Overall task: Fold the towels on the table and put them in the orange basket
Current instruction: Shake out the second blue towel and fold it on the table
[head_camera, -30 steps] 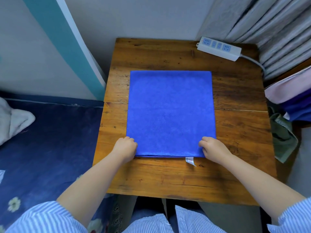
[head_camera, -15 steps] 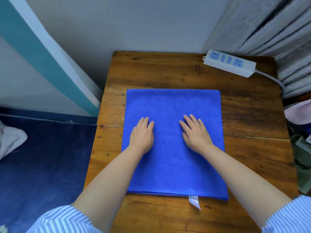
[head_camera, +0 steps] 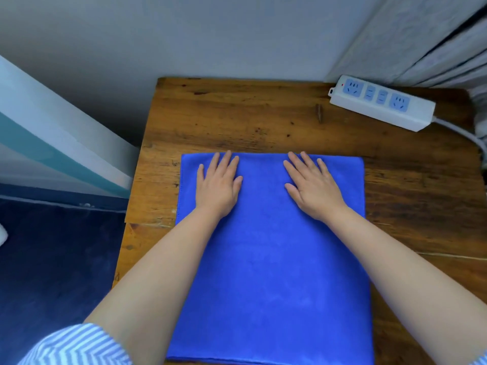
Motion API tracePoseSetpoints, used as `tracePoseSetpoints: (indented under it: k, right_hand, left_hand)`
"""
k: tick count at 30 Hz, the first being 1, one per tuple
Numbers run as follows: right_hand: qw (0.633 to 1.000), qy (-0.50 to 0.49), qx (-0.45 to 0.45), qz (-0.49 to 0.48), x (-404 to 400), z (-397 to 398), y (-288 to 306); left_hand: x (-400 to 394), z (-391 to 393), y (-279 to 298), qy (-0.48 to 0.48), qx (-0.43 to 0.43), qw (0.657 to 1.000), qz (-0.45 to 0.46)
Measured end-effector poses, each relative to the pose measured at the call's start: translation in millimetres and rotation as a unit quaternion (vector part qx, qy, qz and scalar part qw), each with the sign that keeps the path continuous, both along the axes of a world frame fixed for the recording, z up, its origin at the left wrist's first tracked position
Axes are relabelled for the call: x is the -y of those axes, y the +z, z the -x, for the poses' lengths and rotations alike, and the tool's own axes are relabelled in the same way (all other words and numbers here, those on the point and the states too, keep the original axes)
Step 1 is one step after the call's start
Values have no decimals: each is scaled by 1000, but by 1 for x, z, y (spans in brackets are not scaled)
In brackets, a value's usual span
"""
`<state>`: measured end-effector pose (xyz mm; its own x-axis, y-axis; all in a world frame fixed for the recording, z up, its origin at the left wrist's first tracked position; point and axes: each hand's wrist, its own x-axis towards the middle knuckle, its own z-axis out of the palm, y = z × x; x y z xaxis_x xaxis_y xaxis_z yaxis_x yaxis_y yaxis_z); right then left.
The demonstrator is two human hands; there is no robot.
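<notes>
A blue towel (head_camera: 271, 272) lies flat and folded on the wooden table (head_camera: 237, 117). My left hand (head_camera: 217, 185) presses flat on its far left part, fingers straight and reaching the towel's far edge. My right hand (head_camera: 312, 187) lies flat on the far right part in the same way. Both palms are down and hold nothing. The orange basket is out of view.
A white power strip (head_camera: 379, 102) with blue sockets sits at the table's far right corner, its cable running off right. Grey curtains (head_camera: 427, 35) hang behind it. A wall stands behind the table and dark blue bedding (head_camera: 52, 259) lies to the left.
Both hands let go of the towel's near edge, then slid flat across it from the middle up to its far edge. The camera leaned forward over the table.
</notes>
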<state>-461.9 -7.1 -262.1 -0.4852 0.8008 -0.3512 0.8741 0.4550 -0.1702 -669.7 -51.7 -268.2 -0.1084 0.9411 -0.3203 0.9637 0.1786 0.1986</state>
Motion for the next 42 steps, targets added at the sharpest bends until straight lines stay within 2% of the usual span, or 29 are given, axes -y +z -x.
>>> tracePoseSetpoints:
  k: [7,10,14,18,22,27,33,37,42]
  right_hand:
    - [994,-108,8,11,-17,-56,4]
    - [993,-110,33,12,-21,-65,13]
    - [992,-93,69,-44,-35,-61,33]
    - [988,-117,104,-11,-48,-51,51]
    - [989,-132,69,-25,-40,-53,65]
    - [985,-154,12,-71,-10,-66,91]
    - [982,-155,-27,-103,57,-81,121]
    - [985,-141,-8,-100,111,-93,129]
    - [985,-142,13,-96,174,-106,122]
  left_hand:
    - [-2,43,-3,83,-13,996,8]
    - [-7,48,4,99,-16,995,14]
    - [-17,46,17,74,-62,995,-29]
    - [-22,41,29,57,-109,992,-25]
    - [-10,44,44,32,-134,990,-37]
    - [19,54,72,8,-117,988,-97]
    - [73,61,98,-77,-100,986,-107]
    - [122,65,111,-123,-88,984,-94]
    - [184,58,126,-267,-26,953,-140]
